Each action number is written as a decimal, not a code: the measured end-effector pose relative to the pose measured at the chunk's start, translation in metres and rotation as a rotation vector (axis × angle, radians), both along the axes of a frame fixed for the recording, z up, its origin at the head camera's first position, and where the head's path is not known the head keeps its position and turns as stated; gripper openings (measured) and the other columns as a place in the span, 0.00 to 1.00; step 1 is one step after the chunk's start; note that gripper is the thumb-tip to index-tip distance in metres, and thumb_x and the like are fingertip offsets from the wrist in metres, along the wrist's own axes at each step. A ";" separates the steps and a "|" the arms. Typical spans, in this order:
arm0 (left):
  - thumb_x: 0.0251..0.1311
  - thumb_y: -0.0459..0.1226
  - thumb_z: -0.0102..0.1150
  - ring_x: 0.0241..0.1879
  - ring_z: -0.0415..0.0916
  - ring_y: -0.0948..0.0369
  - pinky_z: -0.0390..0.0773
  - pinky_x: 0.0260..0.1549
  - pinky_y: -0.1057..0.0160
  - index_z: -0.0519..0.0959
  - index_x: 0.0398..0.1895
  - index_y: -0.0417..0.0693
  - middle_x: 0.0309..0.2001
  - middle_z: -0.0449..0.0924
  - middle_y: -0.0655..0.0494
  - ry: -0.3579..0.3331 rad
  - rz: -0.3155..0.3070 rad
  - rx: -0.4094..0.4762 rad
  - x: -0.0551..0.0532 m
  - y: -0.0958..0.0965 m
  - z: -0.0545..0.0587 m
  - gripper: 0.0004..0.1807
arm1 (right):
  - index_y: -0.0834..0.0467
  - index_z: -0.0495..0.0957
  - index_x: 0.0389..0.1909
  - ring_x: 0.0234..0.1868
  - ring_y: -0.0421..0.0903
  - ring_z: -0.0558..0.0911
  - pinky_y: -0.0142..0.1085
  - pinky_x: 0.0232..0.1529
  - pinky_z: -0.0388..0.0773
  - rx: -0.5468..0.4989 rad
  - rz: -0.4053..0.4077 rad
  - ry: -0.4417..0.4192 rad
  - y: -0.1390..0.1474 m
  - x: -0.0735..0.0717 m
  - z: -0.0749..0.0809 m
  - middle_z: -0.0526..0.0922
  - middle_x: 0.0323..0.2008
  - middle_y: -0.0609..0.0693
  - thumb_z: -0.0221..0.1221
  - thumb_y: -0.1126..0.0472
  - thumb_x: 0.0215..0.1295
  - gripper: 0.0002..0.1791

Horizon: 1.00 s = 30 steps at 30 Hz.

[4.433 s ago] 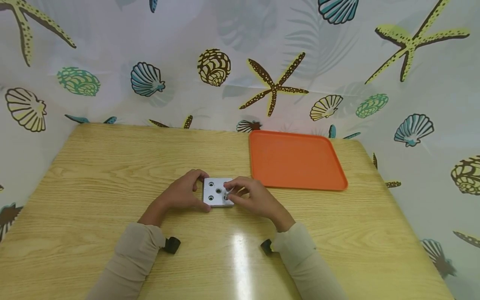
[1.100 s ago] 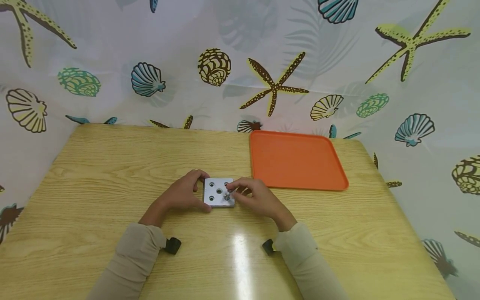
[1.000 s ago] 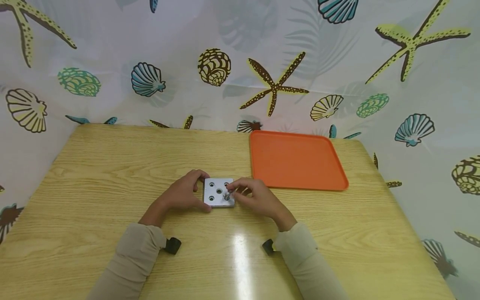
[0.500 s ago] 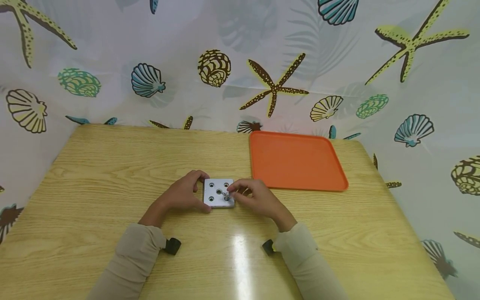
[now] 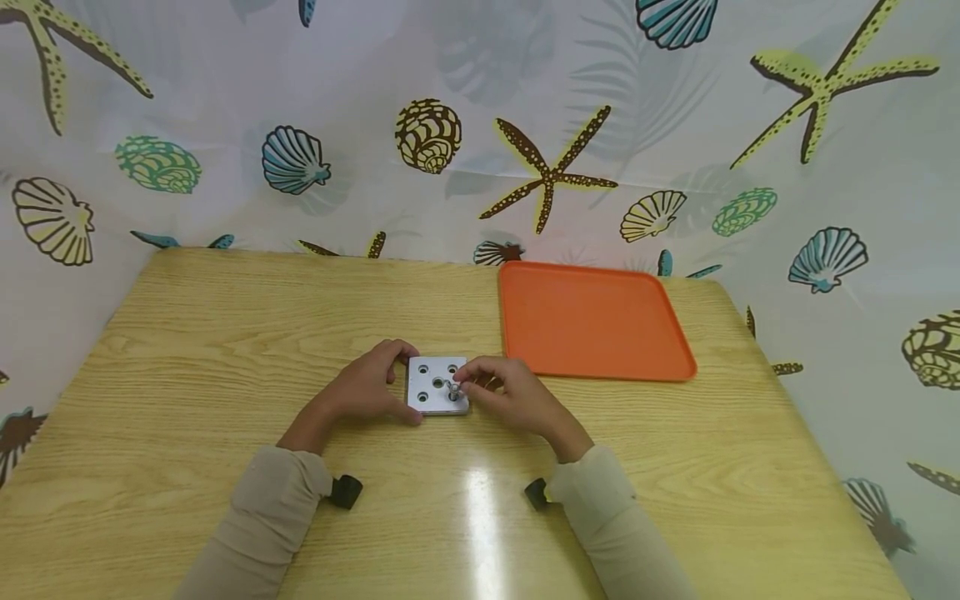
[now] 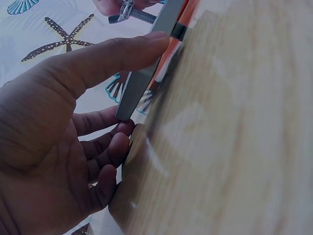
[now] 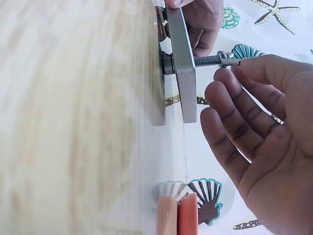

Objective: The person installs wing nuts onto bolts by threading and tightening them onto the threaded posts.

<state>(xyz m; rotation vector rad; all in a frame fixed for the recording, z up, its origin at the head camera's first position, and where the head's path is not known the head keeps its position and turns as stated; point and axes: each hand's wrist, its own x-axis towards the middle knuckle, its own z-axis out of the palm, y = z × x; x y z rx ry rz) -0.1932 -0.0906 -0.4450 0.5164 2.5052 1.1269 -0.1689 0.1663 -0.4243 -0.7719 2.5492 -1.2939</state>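
From my end I see the metal plate (image 5: 437, 405) lying level near the middle of the wooden table (image 5: 300, 308), with the person's left hand (image 5: 367, 387) at its left side: thumb on the near edge, index finger at the far left corner, pinching the plate between them, the remaining fingers bent loosely beside it. The right hand (image 5: 506, 392) pinches the winged head of a wing screw (image 7: 210, 60) between thumb and forefinger, its other fingers half bent and clear of the plate's top. That screw stands at the near right hole, and the right wrist view shows me bare thread above the plate; how firmly it is seated I cannot tell. A short dark stub (image 7: 167, 64) shows beneath the plate, between it and the table. I make out further holes at the other corners and the centre. Just beyond the right hand lies an orange tray (image 5: 592, 321), and behind the table hangs a white cloth (image 5: 480, 50) printed with shells and starfish
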 end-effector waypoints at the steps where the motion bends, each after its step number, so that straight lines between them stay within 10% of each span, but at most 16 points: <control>1: 0.35 0.49 0.84 0.44 0.66 0.57 0.68 0.41 0.60 0.69 0.63 0.50 0.51 0.71 0.54 -0.001 0.001 -0.001 0.000 0.000 0.000 0.48 | 0.58 0.83 0.45 0.40 0.41 0.81 0.32 0.43 0.80 0.000 0.000 -0.001 0.000 0.000 0.000 0.87 0.43 0.53 0.59 0.64 0.70 0.08; 30: 0.36 0.49 0.83 0.43 0.66 0.56 0.68 0.39 0.60 0.70 0.63 0.51 0.54 0.71 0.53 -0.001 0.006 -0.021 0.000 0.001 -0.001 0.47 | 0.60 0.80 0.57 0.35 0.42 0.79 0.32 0.40 0.78 -0.013 0.075 -0.038 -0.001 0.001 -0.001 0.83 0.39 0.54 0.58 0.62 0.71 0.16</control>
